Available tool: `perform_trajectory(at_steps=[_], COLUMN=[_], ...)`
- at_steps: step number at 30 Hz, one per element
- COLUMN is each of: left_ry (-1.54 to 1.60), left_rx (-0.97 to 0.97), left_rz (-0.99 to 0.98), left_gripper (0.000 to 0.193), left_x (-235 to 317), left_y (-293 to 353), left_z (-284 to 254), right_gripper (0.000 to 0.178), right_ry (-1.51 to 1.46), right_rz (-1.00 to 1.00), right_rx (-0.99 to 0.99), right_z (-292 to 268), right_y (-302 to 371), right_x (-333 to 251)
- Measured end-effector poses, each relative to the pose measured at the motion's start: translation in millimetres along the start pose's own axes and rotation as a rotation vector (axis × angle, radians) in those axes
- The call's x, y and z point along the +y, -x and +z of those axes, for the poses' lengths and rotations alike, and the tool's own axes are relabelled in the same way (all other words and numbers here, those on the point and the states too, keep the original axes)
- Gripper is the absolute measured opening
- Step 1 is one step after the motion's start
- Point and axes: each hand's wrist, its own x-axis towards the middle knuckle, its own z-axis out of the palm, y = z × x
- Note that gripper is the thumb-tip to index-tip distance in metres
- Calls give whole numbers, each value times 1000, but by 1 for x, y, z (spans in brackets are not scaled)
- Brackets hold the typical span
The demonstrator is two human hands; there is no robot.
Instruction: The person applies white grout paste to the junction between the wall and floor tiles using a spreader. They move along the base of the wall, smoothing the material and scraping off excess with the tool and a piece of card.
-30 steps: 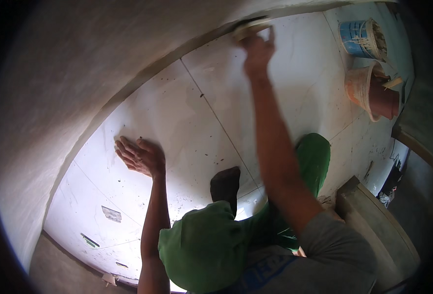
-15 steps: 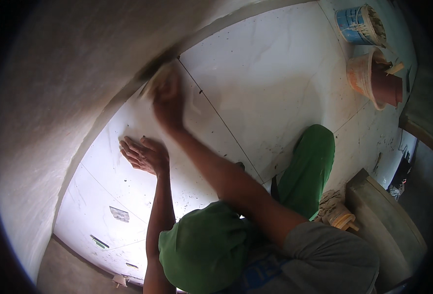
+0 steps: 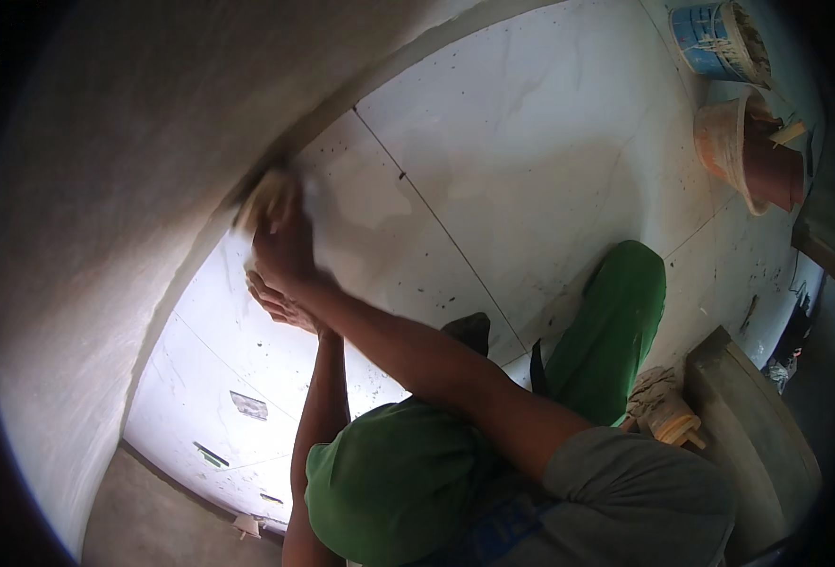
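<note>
The fingers of the right hand (image 3: 283,248) are bent around a pale beige, block-like tool (image 3: 263,202); both are blurred, and the tightness of the grip cannot be told. The tool is located at the edge of the white, grey-veined tile floor (image 3: 521,142), along the base of the rough grey plaster wall (image 3: 125,180). Contact between tool and wall cannot be confirmed. The fingers of the left hand (image 3: 283,307) are extended, slightly apart, and rest on the tile with nothing visible in them; the right hand and wrist cover part of this hand.

A dark, straight tile joint (image 3: 455,242) runs to the right of both hands. Dark specks lie scattered on the tiles. Below the hands is a small grey rectangular patch (image 3: 248,405).

The person wears green cloth trousers (image 3: 616,321) and a grey short-sleeved shirt (image 3: 639,482). Beside the right knee, a yellowish round container (image 3: 673,421) lies near a grey concrete ledge (image 3: 748,435). At upper right, well apart from the hands, are a blue, mortar-smeared bucket (image 3: 704,42) and a pale orange bucket (image 3: 718,142) with a reddish-brown vessel (image 3: 775,173) in its mouth.
</note>
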Motion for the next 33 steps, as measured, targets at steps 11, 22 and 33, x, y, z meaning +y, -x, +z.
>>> perform_trajectory(at_steps=[11, 22, 33], left_ry=[-5, -130, -120], left_rx=[39, 12, -21], left_rz=[101, 98, 51], left_gripper=[66, 69, 75], left_x=[-7, -12, -10], left_y=[-1, 2, 0], left_z=[4, 12, 2], right_gripper=[38, 64, 47], right_ry=[-471, -140, -499], right_rz=[-342, -53, 17], right_rx=[210, 97, 215], right_z=[-242, -71, -351], right_y=[-329, -63, -435], right_x=[15, 0, -29])
